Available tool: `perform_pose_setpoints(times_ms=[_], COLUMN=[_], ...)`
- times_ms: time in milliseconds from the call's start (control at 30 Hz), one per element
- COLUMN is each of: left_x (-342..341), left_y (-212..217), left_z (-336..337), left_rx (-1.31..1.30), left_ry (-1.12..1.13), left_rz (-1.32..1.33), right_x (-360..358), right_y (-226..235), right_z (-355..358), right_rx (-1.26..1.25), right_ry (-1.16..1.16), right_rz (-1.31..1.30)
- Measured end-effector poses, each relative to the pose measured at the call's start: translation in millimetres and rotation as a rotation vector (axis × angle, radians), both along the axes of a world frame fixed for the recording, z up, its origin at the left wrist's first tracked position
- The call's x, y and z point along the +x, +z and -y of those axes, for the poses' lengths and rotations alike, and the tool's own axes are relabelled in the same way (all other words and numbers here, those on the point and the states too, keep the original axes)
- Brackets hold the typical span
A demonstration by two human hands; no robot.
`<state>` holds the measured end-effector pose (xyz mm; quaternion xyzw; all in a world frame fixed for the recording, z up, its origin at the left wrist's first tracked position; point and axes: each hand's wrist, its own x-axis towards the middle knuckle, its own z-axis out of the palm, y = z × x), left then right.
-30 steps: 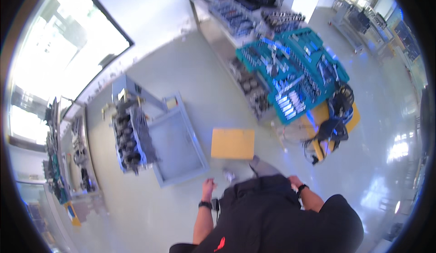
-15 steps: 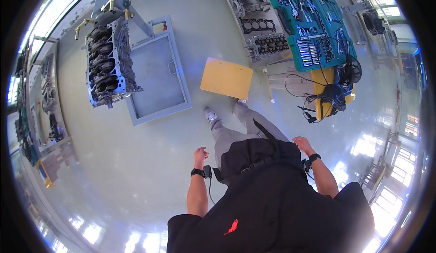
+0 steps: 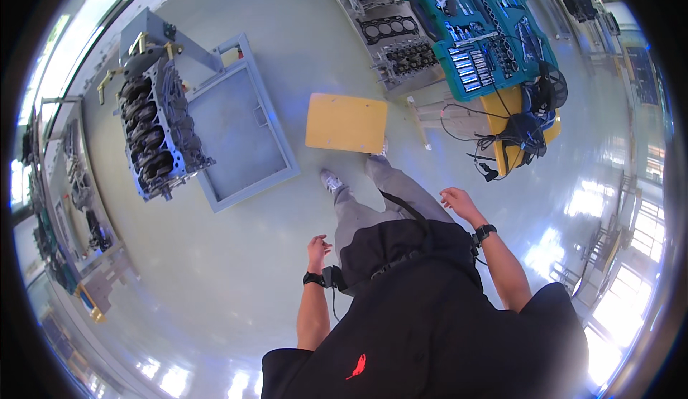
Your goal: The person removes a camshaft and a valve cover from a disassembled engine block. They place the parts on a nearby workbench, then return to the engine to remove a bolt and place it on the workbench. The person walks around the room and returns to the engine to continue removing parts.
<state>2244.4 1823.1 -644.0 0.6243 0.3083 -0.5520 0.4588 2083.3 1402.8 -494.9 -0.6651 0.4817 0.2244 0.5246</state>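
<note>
Beside my left thigh hangs my left hand (image 3: 317, 254), fingers loosely bent and a little apart, holding nothing. Out to the right of my hip is my right hand (image 3: 459, 203), its fingers relaxed and apart, also empty. Each wrist wears a black strap with a small device. Closest ahead of the hands is a yellow flat-topped stool (image 3: 346, 123), in front of my feet and touched by neither hand. Farther off to the left, an engine block (image 3: 159, 137) with its crankshaft exposed is mounted on a grey engine stand (image 3: 149, 32).
Below the engine, the stand has a grey framed tray (image 3: 233, 141). Ahead right, a bench carries a green socket-tool case (image 3: 467, 66), a cylinder head (image 3: 410, 59) and a head gasket (image 3: 387, 29). Black cables (image 3: 523, 135) and a fan hang over a yellow seat. More benches line both sides.
My right hand has swung forward and a little left, away from my hip. The left hand has barely moved. The engine and stool have shifted slightly in view as my head turned.
</note>
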Motion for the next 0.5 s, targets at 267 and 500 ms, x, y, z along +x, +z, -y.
perform_pose_setpoints(times_ms=[267,500], left_x=[76,82], left_y=[-7,-6], left_z=[57,119], left_rx=[-0.038,-0.059], left_ry=[-0.178,-0.159], left_rz=[0.064,0.07], right_x=[-104,-167], right_y=[-20,-46], right_z=[-16,-5], right_rx=[0.063,0.132], right_ry=[-0.279,-0.331], right_rz=[-0.19,-0.187])
